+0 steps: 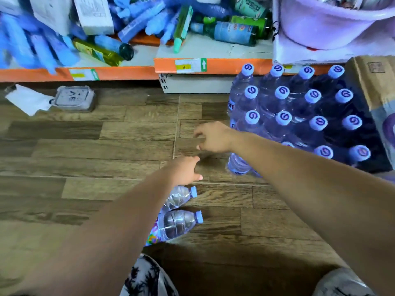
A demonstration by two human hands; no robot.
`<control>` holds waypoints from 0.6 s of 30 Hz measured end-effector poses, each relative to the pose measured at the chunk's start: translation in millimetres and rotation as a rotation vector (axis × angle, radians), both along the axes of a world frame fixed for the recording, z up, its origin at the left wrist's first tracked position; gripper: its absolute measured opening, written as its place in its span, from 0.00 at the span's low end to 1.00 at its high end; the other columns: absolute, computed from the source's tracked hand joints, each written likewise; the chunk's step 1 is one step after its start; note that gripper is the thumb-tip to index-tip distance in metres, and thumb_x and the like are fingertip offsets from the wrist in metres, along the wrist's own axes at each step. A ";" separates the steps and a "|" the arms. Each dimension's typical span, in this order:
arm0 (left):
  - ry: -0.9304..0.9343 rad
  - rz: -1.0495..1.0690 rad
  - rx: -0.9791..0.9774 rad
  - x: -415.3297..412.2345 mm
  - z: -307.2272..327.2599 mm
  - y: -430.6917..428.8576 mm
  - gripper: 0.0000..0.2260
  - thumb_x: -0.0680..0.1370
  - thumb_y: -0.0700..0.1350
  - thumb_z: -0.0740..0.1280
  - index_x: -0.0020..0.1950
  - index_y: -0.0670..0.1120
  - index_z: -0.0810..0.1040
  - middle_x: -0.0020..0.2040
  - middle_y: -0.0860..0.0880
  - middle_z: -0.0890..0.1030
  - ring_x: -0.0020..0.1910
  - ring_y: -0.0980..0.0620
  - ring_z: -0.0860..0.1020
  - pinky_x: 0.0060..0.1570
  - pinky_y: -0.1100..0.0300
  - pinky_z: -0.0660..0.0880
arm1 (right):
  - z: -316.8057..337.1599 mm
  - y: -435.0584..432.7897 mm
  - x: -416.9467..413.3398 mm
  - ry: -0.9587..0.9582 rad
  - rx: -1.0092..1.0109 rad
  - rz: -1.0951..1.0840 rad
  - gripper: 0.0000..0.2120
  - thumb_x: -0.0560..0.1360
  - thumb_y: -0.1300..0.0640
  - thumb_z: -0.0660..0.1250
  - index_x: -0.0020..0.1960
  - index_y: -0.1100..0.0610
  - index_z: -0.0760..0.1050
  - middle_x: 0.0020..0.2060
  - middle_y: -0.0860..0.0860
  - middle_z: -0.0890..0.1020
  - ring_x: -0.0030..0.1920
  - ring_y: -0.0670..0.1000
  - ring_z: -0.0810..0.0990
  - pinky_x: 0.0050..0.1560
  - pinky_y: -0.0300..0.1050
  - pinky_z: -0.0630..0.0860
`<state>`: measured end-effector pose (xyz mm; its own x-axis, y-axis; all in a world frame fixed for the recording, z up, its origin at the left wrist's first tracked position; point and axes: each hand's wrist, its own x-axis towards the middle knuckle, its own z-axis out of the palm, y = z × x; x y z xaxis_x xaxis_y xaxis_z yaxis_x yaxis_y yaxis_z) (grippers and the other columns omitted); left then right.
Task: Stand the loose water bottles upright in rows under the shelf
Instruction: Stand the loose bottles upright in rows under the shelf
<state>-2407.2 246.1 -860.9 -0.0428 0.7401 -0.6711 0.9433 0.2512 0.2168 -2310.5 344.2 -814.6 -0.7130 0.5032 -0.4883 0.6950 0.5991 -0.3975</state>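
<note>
Several clear water bottles with light-blue caps stand upright in rows (299, 116) on the wood-look floor at the right, below the orange-edged shelf (213, 65). Two loose bottles lie on their sides near the middle: one (181, 196) partly under my left forearm, another (179, 224) just in front of it. My left hand (186, 170) reaches forward above the floor, fingers loosely bent, holding nothing. My right hand (213, 137) hovers left of the standing rows, fingers loosely curled and empty. My right forearm hides part of the nearest upright bottle (237, 165).
A cardboard box (376, 86) stands right of the bottle rows. A grey lidded tray (73, 99) and white paper (27, 99) lie at the left under the shelf. The shelf holds blue packets, green bottles and a pink basin (333, 24). My knees show at the bottom.
</note>
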 end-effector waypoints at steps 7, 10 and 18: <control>-0.009 -0.042 -0.117 10.0 -52.9 -26.1 0.24 0.75 0.49 0.68 0.69 0.48 0.69 0.68 0.44 0.73 0.65 0.44 0.73 0.64 0.52 0.72 | -83.3 -53.2 7.4 -0.298 -0.204 0.039 0.15 0.72 0.56 0.69 0.57 0.60 0.79 0.52 0.57 0.83 0.53 0.55 0.81 0.39 0.39 0.69; 0.029 -0.109 -0.133 10.1 -62.6 -30.5 0.21 0.75 0.48 0.69 0.68 0.50 0.71 0.66 0.46 0.75 0.64 0.44 0.75 0.58 0.53 0.73 | -108.9 -73.3 17.4 -0.355 -0.303 0.016 0.18 0.72 0.56 0.71 0.60 0.58 0.77 0.55 0.55 0.83 0.53 0.54 0.80 0.44 0.38 0.68; 0.150 -0.220 -0.085 -1.5 -69.4 -14.5 0.12 0.75 0.44 0.67 0.58 0.47 0.79 0.61 0.42 0.78 0.62 0.44 0.75 0.56 0.54 0.73 | -134.2 -94.3 13.1 -0.318 -0.657 -0.244 0.08 0.72 0.60 0.70 0.48 0.57 0.72 0.32 0.52 0.75 0.31 0.49 0.74 0.37 0.41 0.77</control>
